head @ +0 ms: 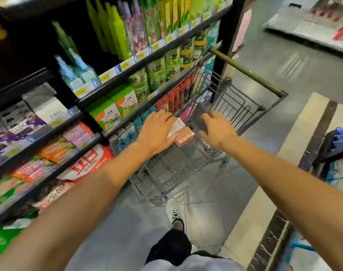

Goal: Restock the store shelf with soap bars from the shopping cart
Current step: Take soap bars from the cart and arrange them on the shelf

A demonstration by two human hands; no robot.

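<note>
A stack of soap bar packs [183,133], orange-and-white wrapped, lies inside the grey wire shopping cart [243,106]. My left hand [157,130] reaches into the cart and lies over the left end of the stack, fingers stretched across its top. Just right of the stack my right hand [215,130] hovers with spread, relaxed fingers and holds nothing. The store shelf [49,133] runs along the left, with boxed soaps [20,130] and orange soap packs [56,150] on its lower levels.
The cart stands tight against the shelf, its handle [249,73] at the far end. Green bottles and tins fill the upper shelves, and a red-and-white detergent bag [88,163] sits low down. A striped floor band and a blue object [341,137] lie to the right. My shoe [173,212] is just behind the cart.
</note>
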